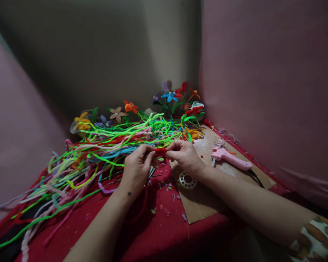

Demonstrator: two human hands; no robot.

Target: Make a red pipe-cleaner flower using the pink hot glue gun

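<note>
Red fuzzy stem (160,150) sits pinched between the left hand (138,165) and right hand (185,157) above a crimson cloth (161,229); shaping appears in hand, the next move likely calling for 2 steady grips.

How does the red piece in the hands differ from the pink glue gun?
The red piece is pinched by the left hand and right hand; the glue gun lies on the cardboard, unheld. The red piece looks fuzzy; the glue gun looks smooth. The glue gun has a black cord; the red piece shows none.
</note>
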